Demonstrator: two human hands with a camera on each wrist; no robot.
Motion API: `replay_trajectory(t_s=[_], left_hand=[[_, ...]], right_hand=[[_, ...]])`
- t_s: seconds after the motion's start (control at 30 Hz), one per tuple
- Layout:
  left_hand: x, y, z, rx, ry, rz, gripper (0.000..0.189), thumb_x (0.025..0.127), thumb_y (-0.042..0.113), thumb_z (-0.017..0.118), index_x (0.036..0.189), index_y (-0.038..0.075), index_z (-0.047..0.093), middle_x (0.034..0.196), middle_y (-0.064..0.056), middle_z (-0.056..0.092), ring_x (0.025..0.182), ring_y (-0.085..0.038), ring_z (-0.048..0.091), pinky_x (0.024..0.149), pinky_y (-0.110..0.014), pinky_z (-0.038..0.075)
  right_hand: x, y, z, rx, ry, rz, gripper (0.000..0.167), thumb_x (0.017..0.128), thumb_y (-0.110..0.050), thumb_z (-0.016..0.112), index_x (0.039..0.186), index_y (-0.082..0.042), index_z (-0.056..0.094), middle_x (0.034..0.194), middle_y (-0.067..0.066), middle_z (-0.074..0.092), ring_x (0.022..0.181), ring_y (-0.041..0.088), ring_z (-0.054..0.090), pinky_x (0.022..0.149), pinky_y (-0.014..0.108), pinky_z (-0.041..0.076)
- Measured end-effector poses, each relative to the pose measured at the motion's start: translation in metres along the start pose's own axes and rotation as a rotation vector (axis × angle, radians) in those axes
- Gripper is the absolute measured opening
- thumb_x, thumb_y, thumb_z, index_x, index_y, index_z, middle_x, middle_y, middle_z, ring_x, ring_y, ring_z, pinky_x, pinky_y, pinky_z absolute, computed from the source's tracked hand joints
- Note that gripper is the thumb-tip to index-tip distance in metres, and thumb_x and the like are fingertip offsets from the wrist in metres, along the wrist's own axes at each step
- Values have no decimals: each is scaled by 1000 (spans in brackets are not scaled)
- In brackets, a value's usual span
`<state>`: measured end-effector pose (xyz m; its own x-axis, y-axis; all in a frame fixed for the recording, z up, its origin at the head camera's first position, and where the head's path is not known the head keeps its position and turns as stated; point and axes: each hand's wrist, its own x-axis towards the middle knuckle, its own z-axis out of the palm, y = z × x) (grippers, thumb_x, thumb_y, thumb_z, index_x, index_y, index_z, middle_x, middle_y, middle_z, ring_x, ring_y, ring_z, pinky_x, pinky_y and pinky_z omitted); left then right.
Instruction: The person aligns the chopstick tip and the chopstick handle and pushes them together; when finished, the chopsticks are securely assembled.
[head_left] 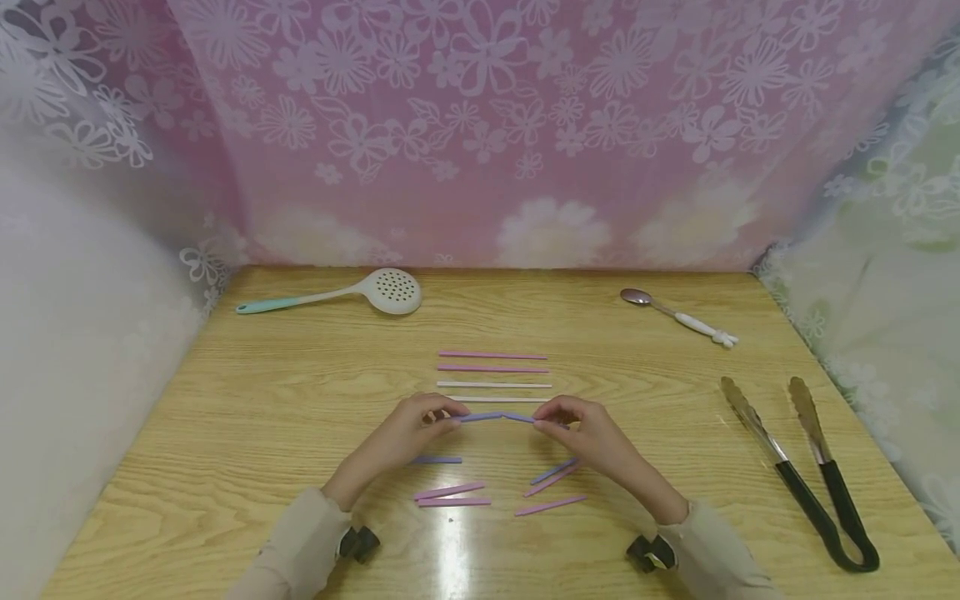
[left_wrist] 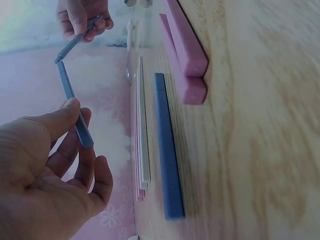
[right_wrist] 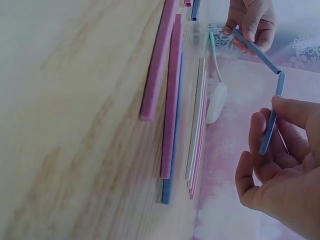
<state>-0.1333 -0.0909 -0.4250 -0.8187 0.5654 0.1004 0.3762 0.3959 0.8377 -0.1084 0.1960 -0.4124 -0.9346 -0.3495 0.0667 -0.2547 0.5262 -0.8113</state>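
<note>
My left hand (head_left: 418, 427) pinches one slim blue stick piece (head_left: 480, 417) between thumb and fingers. In my right hand (head_left: 590, 433) is a second blue stick piece (head_left: 518, 417), gripped the same way. Their inner ends meet at a bend above the table; whether they are joined I cannot tell. In the right wrist view, the left piece (right_wrist: 260, 52) has a square, hollow-looking end. Just beyond my hands lie two long white sticks (head_left: 495, 385) and two long pink sticks (head_left: 492, 368). Below my left hand is a short blue stick (head_left: 442, 460), partly covered by that hand in the head view.
Short pink sticks (head_left: 453, 502) lie at front left. Another blue stick (head_left: 553, 472) and two pink ones (head_left: 551, 505) sit at front right. A slotted skimmer (head_left: 393, 290) rests at back left, a spoon (head_left: 693, 323) at back right, black-handled tongs (head_left: 817, 492) on the right.
</note>
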Motion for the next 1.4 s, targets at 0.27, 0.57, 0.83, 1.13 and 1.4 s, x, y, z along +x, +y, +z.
replay_trajectory(t_s=[0.27, 0.57, 0.83, 1.13, 1.4], left_hand=[[-1, 0, -1, 9, 9, 0, 19, 93, 11, 60, 111, 8, 67, 107, -3, 68, 93, -16, 57, 80, -27, 49], [-2, 0, 0, 37, 19, 23, 19, 94, 14, 60, 109, 6, 68, 103, -3, 67, 92, -15, 58, 81, -26, 49], [-3, 9, 3, 42, -25, 23, 27, 96, 14, 55, 119, 2, 63, 110, -8, 65, 93, -15, 59, 80, -24, 51], [-4, 11, 5, 114, 21, 76, 25, 95, 12, 56, 114, 0, 66, 111, -14, 68, 97, -23, 67, 85, -29, 53], [-4, 12, 8, 153, 63, 130, 24, 93, 9, 57, 111, -4, 67, 107, -16, 69, 95, -26, 67, 84, -27, 54]], right_hand=[[0, 2, 0, 15, -14, 0, 13, 90, -16, 66, 98, -7, 68, 93, 1, 68, 82, 10, 59, 74, 26, 51], [3, 0, 1, 1, 25, -19, 9, 88, -12, 68, 95, -7, 70, 93, 2, 66, 75, 8, 54, 67, 24, 49], [5, -2, 9, 20, 60, -67, 8, 87, -10, 69, 93, -6, 71, 87, -1, 61, 70, 6, 47, 60, 19, 45], [1, -3, 18, 28, 130, -146, 6, 86, -6, 68, 91, -4, 69, 79, -5, 49, 64, 3, 38, 53, 16, 36], [0, -3, 22, 19, 172, -210, 5, 86, -2, 67, 91, -1, 68, 78, -4, 48, 63, 1, 36, 51, 16, 35]])
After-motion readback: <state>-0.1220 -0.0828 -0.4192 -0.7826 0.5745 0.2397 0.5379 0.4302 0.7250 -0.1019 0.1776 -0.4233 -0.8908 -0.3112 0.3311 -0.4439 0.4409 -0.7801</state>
